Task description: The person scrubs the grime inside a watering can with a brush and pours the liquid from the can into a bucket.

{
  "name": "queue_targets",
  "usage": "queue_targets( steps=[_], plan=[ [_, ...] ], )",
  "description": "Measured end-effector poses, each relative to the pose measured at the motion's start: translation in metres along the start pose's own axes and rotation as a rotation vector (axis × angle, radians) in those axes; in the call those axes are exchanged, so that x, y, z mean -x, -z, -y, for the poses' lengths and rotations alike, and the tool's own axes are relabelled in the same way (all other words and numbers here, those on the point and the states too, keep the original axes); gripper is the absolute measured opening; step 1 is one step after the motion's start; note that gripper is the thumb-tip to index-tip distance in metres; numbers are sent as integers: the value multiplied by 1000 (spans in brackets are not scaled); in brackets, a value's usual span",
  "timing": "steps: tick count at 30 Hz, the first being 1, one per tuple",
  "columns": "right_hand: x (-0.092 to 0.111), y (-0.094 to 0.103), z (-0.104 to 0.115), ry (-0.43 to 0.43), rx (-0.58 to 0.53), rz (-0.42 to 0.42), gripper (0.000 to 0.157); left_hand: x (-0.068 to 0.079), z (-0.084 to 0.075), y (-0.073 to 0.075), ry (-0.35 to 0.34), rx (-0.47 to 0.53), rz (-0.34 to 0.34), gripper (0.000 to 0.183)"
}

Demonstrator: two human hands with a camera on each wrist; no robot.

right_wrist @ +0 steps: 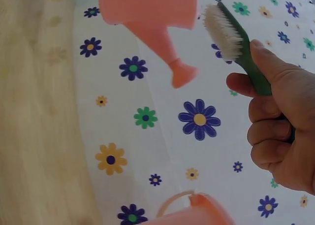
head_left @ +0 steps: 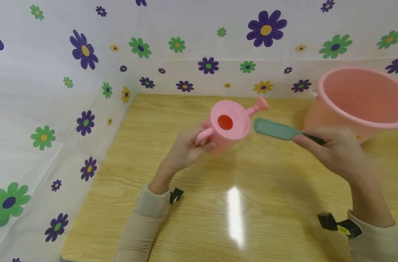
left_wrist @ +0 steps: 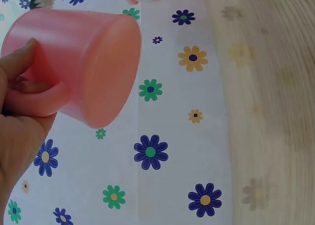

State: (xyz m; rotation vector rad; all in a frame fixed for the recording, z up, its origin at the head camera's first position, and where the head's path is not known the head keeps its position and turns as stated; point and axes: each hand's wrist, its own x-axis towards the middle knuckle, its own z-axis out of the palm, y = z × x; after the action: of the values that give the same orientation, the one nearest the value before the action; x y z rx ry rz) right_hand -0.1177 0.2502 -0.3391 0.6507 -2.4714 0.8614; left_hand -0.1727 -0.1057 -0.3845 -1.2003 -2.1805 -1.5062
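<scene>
My left hand [head_left: 187,148] grips a small pink watering can [head_left: 218,142] by its handle, holding it above the wooden table. The can's top faces up in the head view, showing a round hole in its lid, and its spout [head_left: 259,104] points to the right. In the left wrist view the can's smooth base [left_wrist: 113,75] shows. My right hand [head_left: 338,151] holds a green scrub brush [head_left: 274,129] by its handle, the thumb lying along it. White bristles [right_wrist: 222,33] show in the right wrist view, facing the can's side. Brush and spout are close but apart.
A large pink bucket [head_left: 328,116] stands at the back right of the table [head_left: 192,218], behind my right hand. White sheeting [head_left: 186,22] with purple, green and yellow flowers hangs behind the table and along its left side. Light glares on the tabletop in front.
</scene>
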Motion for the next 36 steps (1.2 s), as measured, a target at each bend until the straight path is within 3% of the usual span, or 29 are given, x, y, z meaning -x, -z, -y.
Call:
queue_targets(
  steps=[4,9,12,16,19,25,31,36],
  plan=[
    [10,-17,-2,-171,-205,-22,5,-3,4,1,19,88,-76,28],
    [19,-32,-7,-397,-392,-29,19,-3,4,0,41,127,-133,36],
    [22,-38,-11,-490,-636,-18,32,-2,5,0,56,126,-154,39],
    [23,-44,-18,-544,-1036,54,42,1,6,1,79,124,-175,39],
    [23,-49,-23,-576,-1214,145,41,2,6,1,94,125,-183,39],
    [19,-57,-28,-722,-1469,225,25,3,4,2,102,126,-206,38],
    [22,-66,-34,-732,-1654,251,15,3,4,4,114,126,-224,37],
    [25,-74,-38,-776,-1650,270,16,3,4,4,130,129,-216,37]
  ],
)
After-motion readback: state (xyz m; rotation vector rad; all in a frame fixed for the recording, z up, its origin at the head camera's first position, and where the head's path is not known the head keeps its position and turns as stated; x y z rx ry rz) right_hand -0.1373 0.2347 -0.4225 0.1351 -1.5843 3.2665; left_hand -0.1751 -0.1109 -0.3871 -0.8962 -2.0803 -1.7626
